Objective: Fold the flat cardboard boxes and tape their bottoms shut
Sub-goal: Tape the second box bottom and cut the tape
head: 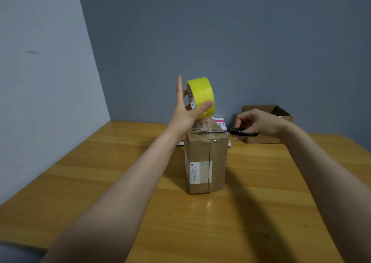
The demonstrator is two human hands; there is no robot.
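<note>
Here, in the single head view, two bare forearms reach over a glossy wooden worktop (100,182) set in the corner of grey-blue walls. One folded cardboard box (206,164) stands upright near the middle of the worktop, with a white printed label on its near face and a dark seam running down it. The left hand (187,110) is raised above the box's far left corner and clasps one yellow tape roll (201,97), thumb across the roll's outer face and fingers behind it, the index finger pointing straight up. A clear strip of tape (206,124) runs from the roll down to the top of the box. The right hand (259,123) is closed around the black handles of one pair of scissors (239,131), whose blades lie level across the strip just above the box top. Behind the right hand, at the back right of the worktop, a second cardboard box (281,112) sits with its top open. A flat white and pink item (219,121) lies behind the standing box, mostly hidden.
</note>
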